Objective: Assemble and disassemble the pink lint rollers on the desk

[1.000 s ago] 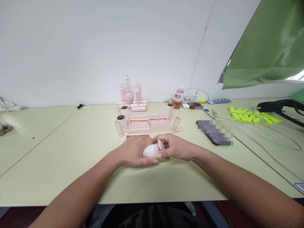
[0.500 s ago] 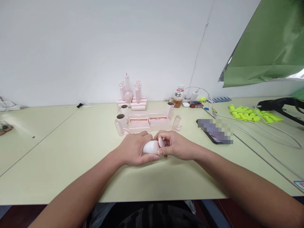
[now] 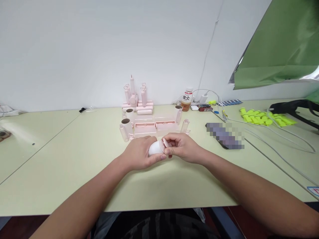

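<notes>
My left hand [image 3: 138, 153] is closed around a white lint roller roll [image 3: 155, 148] lying sideways, its pink end towards the right. A small pink round cap [image 3: 165, 143] is pinched in my right hand [image 3: 185, 147], tilted against that end. The right thumb touches the roll's rim, and the other right fingers are curled and partly hidden. Just beyond the hands stand two pink open-topped trays [image 3: 145, 129]. White rolls with brown cardboard cores [image 3: 126, 125] and clear pink tubes [image 3: 124, 132] stand beside them.
Several pink handled rollers [image 3: 143, 97] are stacked by the wall. Further right are a drink bottle [image 3: 187, 100], a phone with a blurred screen [image 3: 221, 135], white cables [image 3: 269, 137] and yellow-green plastic pieces [image 3: 261, 117]. A green sheet [image 3: 279, 49] hangs at upper right.
The pink cap has moved left, closer against the roll's end, and the right fingers have shifted with it. Both hands sit slightly higher in the view. The left hand keeps its grip.
</notes>
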A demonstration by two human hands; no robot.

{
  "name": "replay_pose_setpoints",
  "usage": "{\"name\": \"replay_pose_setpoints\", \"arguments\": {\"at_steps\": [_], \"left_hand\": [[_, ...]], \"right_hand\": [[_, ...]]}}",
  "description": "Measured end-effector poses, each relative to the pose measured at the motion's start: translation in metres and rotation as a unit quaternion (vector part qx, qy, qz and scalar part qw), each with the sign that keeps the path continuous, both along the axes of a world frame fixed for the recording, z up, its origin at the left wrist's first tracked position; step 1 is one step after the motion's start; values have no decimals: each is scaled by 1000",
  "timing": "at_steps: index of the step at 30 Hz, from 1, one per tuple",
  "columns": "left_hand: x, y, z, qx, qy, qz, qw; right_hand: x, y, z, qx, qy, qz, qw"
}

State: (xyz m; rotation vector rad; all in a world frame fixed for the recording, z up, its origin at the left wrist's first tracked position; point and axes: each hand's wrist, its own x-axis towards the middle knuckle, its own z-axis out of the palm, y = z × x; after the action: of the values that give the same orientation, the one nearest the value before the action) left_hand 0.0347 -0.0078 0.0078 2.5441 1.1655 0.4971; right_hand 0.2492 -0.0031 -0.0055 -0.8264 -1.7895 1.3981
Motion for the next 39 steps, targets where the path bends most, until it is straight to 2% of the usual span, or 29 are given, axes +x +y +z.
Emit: {"name": "replay_pose_setpoints", "arguments": {"at_steps": [9, 22, 39], "left_hand": [[3, -2, 5, -16, -9, 11, 1000], [2, 0, 3, -46, -28, 10, 998], [2, -1, 2, -42, -25, 19, 999]], "right_hand": [[0, -1, -1, 79, -22, -18, 996], [0, -3, 1, 130, -56, -13, 990], [1, -4, 2, 144, -73, -17, 987]]}}
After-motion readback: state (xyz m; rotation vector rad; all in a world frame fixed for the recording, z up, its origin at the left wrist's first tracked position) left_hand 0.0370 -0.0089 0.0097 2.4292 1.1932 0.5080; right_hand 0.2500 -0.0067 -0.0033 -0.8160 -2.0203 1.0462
